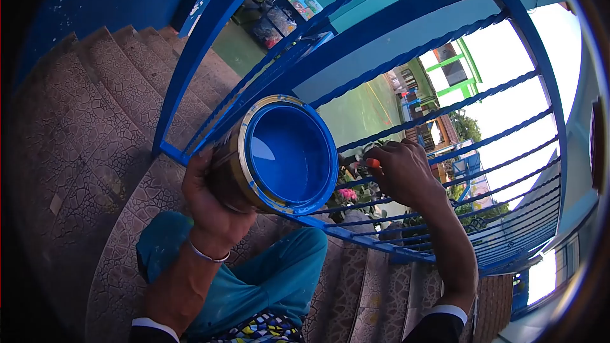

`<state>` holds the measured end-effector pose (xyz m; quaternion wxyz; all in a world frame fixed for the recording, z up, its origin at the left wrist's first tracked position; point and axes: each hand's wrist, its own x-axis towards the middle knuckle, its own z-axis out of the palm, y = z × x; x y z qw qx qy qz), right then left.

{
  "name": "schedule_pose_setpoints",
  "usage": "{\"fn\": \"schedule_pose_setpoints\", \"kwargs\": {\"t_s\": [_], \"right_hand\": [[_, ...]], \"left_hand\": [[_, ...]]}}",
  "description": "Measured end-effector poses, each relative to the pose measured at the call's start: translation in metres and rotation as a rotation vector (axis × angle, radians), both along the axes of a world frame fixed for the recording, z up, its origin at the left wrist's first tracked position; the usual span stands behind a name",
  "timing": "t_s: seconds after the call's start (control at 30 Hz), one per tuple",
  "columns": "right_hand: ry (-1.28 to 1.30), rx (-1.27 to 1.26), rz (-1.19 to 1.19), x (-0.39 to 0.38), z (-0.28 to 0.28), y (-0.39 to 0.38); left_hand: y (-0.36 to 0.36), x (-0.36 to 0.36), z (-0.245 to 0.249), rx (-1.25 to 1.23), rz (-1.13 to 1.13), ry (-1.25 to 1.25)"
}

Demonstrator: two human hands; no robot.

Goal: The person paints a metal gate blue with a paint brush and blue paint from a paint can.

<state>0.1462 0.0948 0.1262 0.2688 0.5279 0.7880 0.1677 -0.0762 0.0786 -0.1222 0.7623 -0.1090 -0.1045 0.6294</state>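
My left hand (219,209) is wrapped round the side and underside of an open paint can (234,159), tilted so that its mouth faces me. Glossy blue paint (292,152) fills the inside, and blue smears mark the rim. To the right of the can, my right hand (406,168) is closed round a paintbrush with an orange-red handle end (373,163). Its dark bristle end (347,160) points toward the can's rim and overlaps the twisted blue bars of the railing (438,124). My fingers hide much of the brush.
Brown stone-patterned steps (105,89) curve down the left, and more steps (352,279) lie below the railing. My legs in teal trousers (279,273) are folded beneath the can. Pink flowers (347,194) and leaves show behind the bars.
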Motion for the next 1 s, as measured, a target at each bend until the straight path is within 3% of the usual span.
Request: {"fn": "schedule_pose_setpoints", "kwargs": {"t_s": [0.17, 0.37, 0.47, 0.63, 0.73, 0.83, 1.0], "right_hand": [[-0.129, -0.01, -0.048, -0.01, -0.007, 0.005], [-0.122, 0.082, 0.132, -0.006, -0.014, 0.004], [0.01, 0.187, 0.271, -0.009, -0.008, -0.009], [0.403, 0.454, 0.216, -0.024, 0.027, -0.073], [0.95, 0.815, 0.077, 0.017, 0.019, -0.125], [1.317, 1.004, -0.173, 0.056, -0.008, -0.155], [1.53, 1.027, -0.339, 0.094, -0.104, -0.173]], "left_hand": [[0.0, -0.002, 0.006, 0.04, 0.014, 0.013], [0.002, -0.002, 0.001, 0.055, 0.021, 0.014], [0.002, -0.003, 0.003, 0.052, 0.025, 0.003], [0.004, -0.006, 0.005, 0.016, 0.018, 0.027], [0.006, -0.005, 0.003, 0.004, 0.028, 0.019], [0.007, -0.006, 0.002, 0.012, 0.031, -0.001], [0.008, -0.004, 0.004, 0.005, 0.057, 0.044]]}}
